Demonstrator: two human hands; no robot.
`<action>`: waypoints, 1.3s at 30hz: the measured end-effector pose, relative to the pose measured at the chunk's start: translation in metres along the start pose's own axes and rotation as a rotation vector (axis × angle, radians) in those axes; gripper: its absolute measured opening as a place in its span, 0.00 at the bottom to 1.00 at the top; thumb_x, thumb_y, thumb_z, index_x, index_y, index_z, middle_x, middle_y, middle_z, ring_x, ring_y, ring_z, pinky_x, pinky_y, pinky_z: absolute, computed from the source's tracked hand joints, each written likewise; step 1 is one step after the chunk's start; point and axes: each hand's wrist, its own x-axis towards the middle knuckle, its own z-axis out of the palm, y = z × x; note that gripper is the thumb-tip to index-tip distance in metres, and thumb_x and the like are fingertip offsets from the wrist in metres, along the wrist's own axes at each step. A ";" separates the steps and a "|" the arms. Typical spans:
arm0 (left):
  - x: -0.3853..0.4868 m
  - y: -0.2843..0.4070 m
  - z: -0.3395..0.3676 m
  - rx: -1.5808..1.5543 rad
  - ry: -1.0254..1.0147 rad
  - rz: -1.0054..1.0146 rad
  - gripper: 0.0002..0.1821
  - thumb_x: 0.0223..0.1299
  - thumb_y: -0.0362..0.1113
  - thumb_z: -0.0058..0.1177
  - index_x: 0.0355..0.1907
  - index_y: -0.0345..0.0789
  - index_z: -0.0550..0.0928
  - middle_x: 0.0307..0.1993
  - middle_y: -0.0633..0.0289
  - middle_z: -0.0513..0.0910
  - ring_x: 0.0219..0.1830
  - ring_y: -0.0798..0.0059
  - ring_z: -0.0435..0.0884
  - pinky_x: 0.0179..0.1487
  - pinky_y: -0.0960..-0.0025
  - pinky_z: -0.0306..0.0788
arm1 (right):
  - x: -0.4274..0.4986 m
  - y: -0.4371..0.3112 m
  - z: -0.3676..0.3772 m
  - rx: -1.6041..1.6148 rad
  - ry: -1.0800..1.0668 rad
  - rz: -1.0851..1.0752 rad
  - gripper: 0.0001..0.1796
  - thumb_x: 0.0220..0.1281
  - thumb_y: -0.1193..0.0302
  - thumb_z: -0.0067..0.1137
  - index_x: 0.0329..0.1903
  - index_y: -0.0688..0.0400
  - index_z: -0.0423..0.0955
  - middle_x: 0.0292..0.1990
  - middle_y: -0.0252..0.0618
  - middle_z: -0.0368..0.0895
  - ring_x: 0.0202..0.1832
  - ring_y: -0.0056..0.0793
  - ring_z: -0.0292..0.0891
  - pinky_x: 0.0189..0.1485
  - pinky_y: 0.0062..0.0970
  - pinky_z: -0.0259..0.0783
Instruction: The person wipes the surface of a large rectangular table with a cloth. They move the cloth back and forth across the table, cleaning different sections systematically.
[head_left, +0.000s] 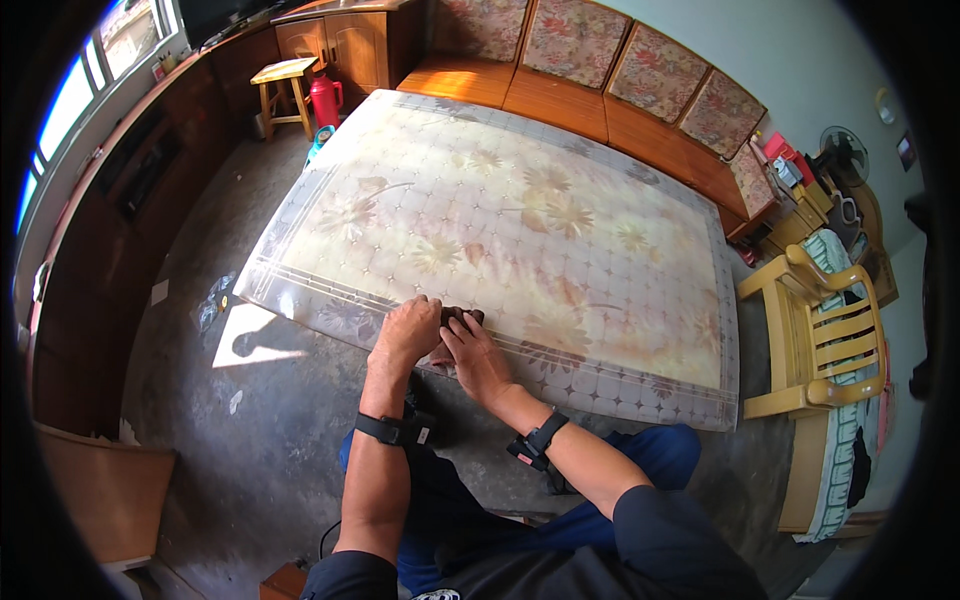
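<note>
A large table with a flower-patterned cover (495, 225) stretches out before me. At its near edge, a bunched dark brown cloth (442, 355) lies between my hands. My left hand (409, 328) is curled, with its fingers against the left side of the cloth; its palm side is hidden. From the right, my right hand (475, 360) rests on the cloth with its fingers bent over it. Part of the cloth shows past my fingertips, and part hangs near the table's edge.
A red thermos flask (325, 100) and a wooden stool (285, 72) stand past the far left corner. A wooden bench with floral cushions (574, 45) runs behind the table. At the right is a yellow wooden armchair (772, 345). A plastic bag (214, 304) lies on the floor.
</note>
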 end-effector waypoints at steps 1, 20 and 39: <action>0.000 -0.001 -0.004 -0.005 -0.027 -0.022 0.12 0.83 0.37 0.60 0.58 0.34 0.89 0.57 0.44 0.92 0.61 0.39 0.93 0.63 0.42 0.89 | 0.012 0.002 0.005 0.007 0.079 -0.047 0.29 0.83 0.70 0.61 0.81 0.59 0.80 0.82 0.54 0.82 0.90 0.62 0.68 0.92 0.54 0.67; 0.003 -0.021 -0.026 -0.048 0.476 -0.197 0.16 0.82 0.35 0.63 0.66 0.36 0.90 0.60 0.52 0.94 0.63 0.47 0.93 0.64 0.46 0.88 | 0.026 -0.044 0.007 0.143 0.046 -0.174 0.28 0.83 0.69 0.60 0.80 0.59 0.82 0.83 0.53 0.80 0.90 0.61 0.68 0.92 0.55 0.67; 0.010 -0.058 0.031 -0.077 0.520 -0.029 0.14 0.80 0.38 0.63 0.61 0.37 0.91 0.55 0.45 0.95 0.58 0.39 0.94 0.60 0.41 0.88 | -0.198 0.078 -0.082 -0.115 0.086 0.142 0.34 0.71 0.84 0.61 0.78 0.54 0.87 0.81 0.46 0.85 0.86 0.58 0.75 0.86 0.47 0.78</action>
